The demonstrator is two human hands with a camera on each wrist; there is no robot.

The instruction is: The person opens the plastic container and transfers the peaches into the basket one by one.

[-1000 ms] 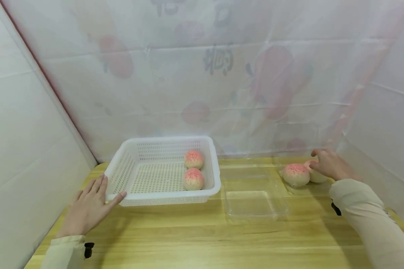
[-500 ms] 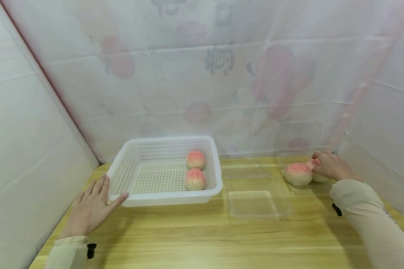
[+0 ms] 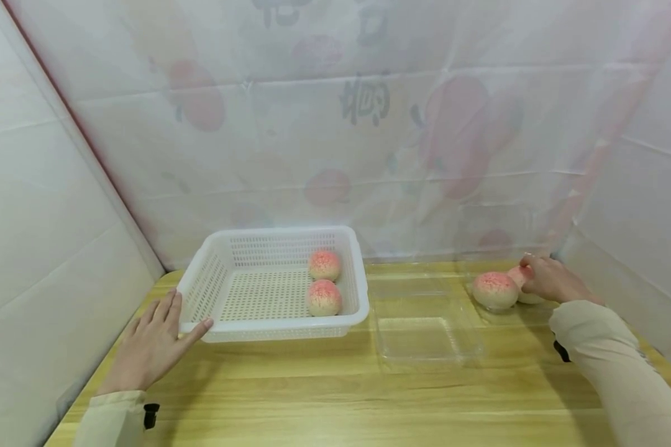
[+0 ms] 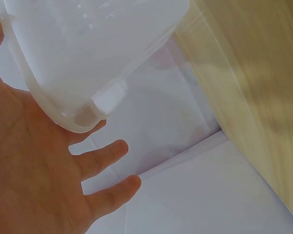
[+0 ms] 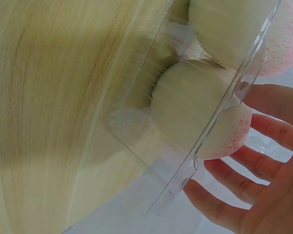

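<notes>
A white slotted basket (image 3: 201, 292) holds two pink-topped peach buns (image 3: 324, 265) (image 3: 324, 297) at its right side. My left hand (image 3: 151, 344) lies flat on the table, straight fingers touching the basket's front left corner (image 4: 88, 114); the left hand (image 4: 34, 161) holds nothing. On the right, two more buns sit in a clear plastic tray (image 3: 483, 307). My right hand (image 3: 548, 280) cups the far-right bun (image 3: 531, 297), fingers curled round it beside the other bun (image 3: 494, 290). In the right wrist view, its fingers (image 5: 263, 141) wrap behind that bun (image 5: 195, 112).
An open clear plastic container half (image 3: 425, 338) lies on the wooden table (image 3: 341, 397) between basket and buns. White plastic sheeting (image 3: 369, 155) walls in the table at the back and both sides.
My right hand has sunk a little and its fingers have closed round the far-right bun. The left hand and the basket have stayed put.
</notes>
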